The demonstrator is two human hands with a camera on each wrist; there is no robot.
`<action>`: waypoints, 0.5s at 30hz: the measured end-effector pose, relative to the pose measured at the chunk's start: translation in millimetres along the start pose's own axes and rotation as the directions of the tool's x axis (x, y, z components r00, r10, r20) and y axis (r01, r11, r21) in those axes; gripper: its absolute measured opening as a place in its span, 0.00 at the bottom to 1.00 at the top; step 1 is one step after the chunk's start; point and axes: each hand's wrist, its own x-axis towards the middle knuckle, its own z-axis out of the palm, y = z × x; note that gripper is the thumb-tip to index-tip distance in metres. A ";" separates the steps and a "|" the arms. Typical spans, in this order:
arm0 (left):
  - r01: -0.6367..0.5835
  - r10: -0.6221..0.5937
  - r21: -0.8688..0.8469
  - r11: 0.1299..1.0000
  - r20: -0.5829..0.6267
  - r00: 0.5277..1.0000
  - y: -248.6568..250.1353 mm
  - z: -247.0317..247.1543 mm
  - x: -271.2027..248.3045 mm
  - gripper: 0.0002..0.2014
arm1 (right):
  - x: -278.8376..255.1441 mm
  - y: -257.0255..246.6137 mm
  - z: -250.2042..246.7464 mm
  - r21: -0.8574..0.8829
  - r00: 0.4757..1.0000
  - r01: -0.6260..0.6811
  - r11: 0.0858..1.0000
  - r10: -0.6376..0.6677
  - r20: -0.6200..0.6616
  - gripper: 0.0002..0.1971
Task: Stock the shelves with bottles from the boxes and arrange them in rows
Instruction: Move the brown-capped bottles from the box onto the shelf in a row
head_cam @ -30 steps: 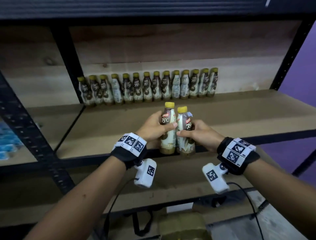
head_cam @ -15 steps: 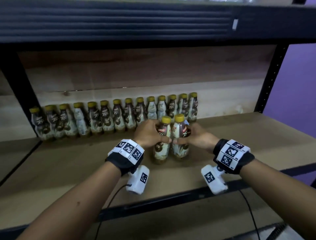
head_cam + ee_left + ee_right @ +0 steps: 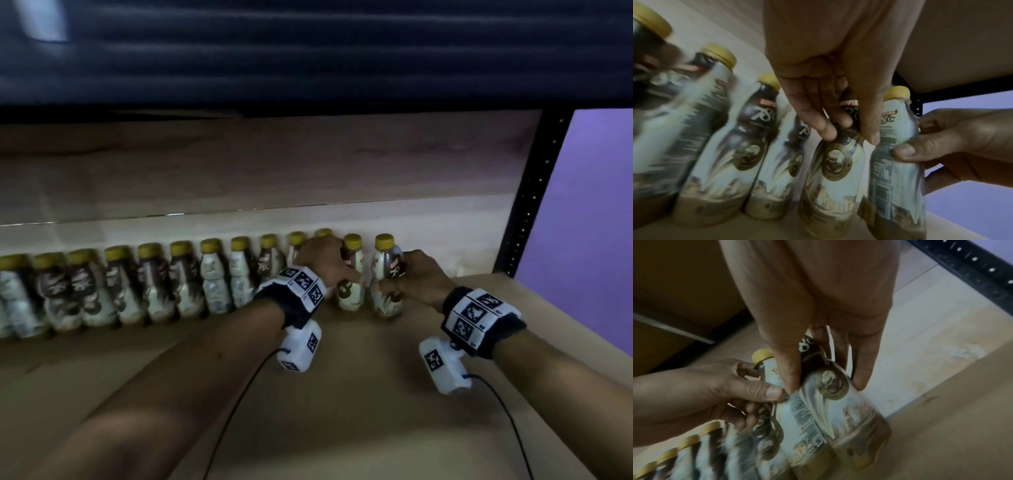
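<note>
A long row of yellow-capped coffee bottles (image 3: 212,277) stands along the back board of the wooden shelf (image 3: 342,411). At the row's right end my left hand (image 3: 329,263) grips one bottle (image 3: 351,291) by its upper body, fingers and thumb curled round it (image 3: 834,168). My right hand (image 3: 416,281) grips a second bottle (image 3: 387,294) just to the right (image 3: 838,410). Both bottles stand upright, bases at the shelf board, side by side with a small gap to the row. Both hands also show in the left wrist view, left hand (image 3: 828,126) and right hand (image 3: 953,142).
A black perforated upright (image 3: 527,205) closes the shelf on the right, with a purple wall (image 3: 589,222) beyond. The dark underside of the upper shelf (image 3: 308,51) hangs overhead. Bare shelf board lies in front of the row and right of the held bottles.
Both hands carried the two bottles from the shelf's front edge back to the right end of the row. The bottles now stand apart rather than pressed together.
</note>
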 end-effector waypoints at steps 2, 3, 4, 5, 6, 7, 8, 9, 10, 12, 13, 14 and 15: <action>0.037 -0.037 -0.002 0.999 -0.012 0.999 5.2 13.7 19.6 0.14 | 19.4 16.9 -3.3 0.000 0.999 -0.034 0.999 0.034 -0.033 0.15; 0.057 -0.057 0.006 0.998 -0.018 0.998 6.2 19.2 28.1 0.14 | 28.1 23.5 -3.1 0.008 0.997 -0.053 0.999 0.054 -0.047 0.15; 0.078 -0.077 0.021 0.997 -0.025 0.997 6.7 23.8 35.5 0.15 | 36.3 29.3 -1.6 0.025 0.996 -0.071 0.997 0.073 -0.054 0.15; 0.099 -0.098 0.039 0.994 -0.033 0.995 6.7 27.1 41.7 0.16 | 43.9 34.2 0.5 0.046 0.994 -0.087 0.995 0.089 -0.059 0.15; 0.119 -0.117 0.053 0.991 -0.041 0.992 6.3 29.9 46.9 0.17 | 50.7 37.9 3.4 0.067 0.993 -0.099 0.993 0.103 -0.064 0.16; 0.131 -0.128 0.063 0.989 -0.054 0.990 5.6 32.3 50.9 0.18 | 56.4 40.0 6.7 0.084 0.991 -0.107 0.991 0.112 -0.069 0.16; 0.131 -0.126 0.075 0.988 -0.071 0.989 5.8 34.2 54.6 0.19 | 62.0 40.6 9.8 0.096 0.990 -0.112 0.989 0.119 -0.074 0.15; 0.132 -0.124 0.092 0.987 -0.081 0.989 6.5 35.5 57.3 0.20 | 67.4 39.8 12.4 0.101 0.989 -0.113 0.988 0.121 -0.083 0.14; 0.140 -0.132 0.104 0.985 -0.078 0.988 6.9 36.9 59.6 0.20 | 72.2 37.9 15.4 0.092 0.988 -0.113 0.989 0.121 -0.092 0.13; 0.160 -0.154 0.125 0.979 -0.057 0.986 8.0 39.7 63.8 0.18 | 78.6 32.0 21.8 0.053 0.989 -0.101 0.994 0.105 -0.102 0.13; 0.164 -0.159 0.141 0.976 -0.049 0.986 8.6 40.0 65.0 0.18 | 80.8 28.8 24.9 0.035 0.991 -0.087 0.996 0.090 -0.103 0.14; 0.165 -0.160 0.155 0.974 -0.045 0.986 8.5 40.3 66.5 0.19 | 82.2 25.6 27.7 0.018 0.991 -0.077 0.997 0.079 -0.105 0.15; 0.167 -0.163 0.163 0.972 -0.041 0.986 8.4 40.2 66.4 0.21 | 82.4 22.5 30.4 0.011 0.991 -0.074 0.997 0.075 -0.107 0.15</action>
